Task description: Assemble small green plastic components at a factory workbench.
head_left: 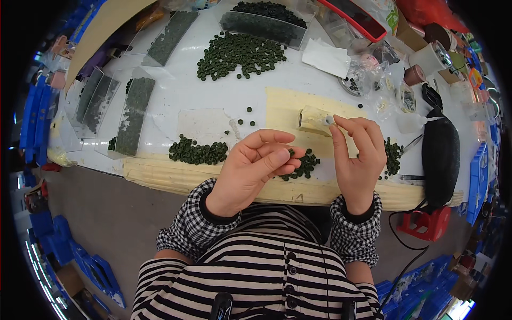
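Observation:
My left hand (250, 170) is closed, with a small dark green disc (291, 152) pinched between thumb and fingers. It hovers over a small pile of similar green discs (305, 166) near the table's front edge. My right hand (360, 157) pinches a small whitish piece (329, 120) at its thumb and forefinger tips; its kind is too small to make out. That piece is at the right end of a block wrapped in yellowish tape (313, 119), which lies on a yellow sheet (280, 109).
More green discs lie in a heap (240, 53) at the back and a pile (197, 151) at left. Clear trays of discs (136, 114) stand further left. A black pouch (441, 157), a white bottle (409, 122) and tweezers (413, 143) are at right. A red-edged phone-like device (357, 16) lies behind.

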`<state>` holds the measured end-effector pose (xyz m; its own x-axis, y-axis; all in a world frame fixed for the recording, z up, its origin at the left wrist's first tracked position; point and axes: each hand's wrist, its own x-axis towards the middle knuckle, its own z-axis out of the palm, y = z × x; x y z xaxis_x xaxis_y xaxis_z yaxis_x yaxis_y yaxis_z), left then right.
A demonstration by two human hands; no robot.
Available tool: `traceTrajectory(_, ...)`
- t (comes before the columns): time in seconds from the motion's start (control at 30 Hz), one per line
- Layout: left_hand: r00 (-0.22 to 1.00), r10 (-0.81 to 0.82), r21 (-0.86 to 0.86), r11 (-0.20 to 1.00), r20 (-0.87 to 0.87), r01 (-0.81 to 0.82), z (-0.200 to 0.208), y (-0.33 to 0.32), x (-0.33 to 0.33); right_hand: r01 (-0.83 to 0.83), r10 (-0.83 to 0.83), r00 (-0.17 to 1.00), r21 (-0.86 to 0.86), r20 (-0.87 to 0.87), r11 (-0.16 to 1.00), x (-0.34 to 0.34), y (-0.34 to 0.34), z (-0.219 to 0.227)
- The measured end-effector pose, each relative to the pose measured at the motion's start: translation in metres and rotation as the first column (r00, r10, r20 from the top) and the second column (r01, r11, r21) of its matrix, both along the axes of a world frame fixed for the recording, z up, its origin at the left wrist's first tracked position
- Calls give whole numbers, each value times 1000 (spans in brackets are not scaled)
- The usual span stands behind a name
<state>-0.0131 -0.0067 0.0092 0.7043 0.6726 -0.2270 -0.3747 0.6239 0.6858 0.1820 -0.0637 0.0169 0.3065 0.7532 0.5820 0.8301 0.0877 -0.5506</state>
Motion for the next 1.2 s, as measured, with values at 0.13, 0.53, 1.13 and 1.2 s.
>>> traceTrajectory(0.13, 993, -41, -80, 996, 113, 50, -10, -1, 0, 18, -20, 999, 72, 29, 997, 1, -1, 4)
traceTrajectory(0.53, 976, -85, -209, 970, 202, 127, -12, -9, 8, -214, 314, 789, 243, -527, 946, -29, -25, 10)
traceTrajectory(1.13, 981, -89, -201, 972, 175, 124, -14, -11, 8, -246, 320, 785, 207, -531, 947, -29, -22, 3)
traceTrajectory(1.2, 980, -90, -198, 972, 177, 125, -15, -11, 9, -253, 320, 791, 198, -522, 947, -29, -22, 3)
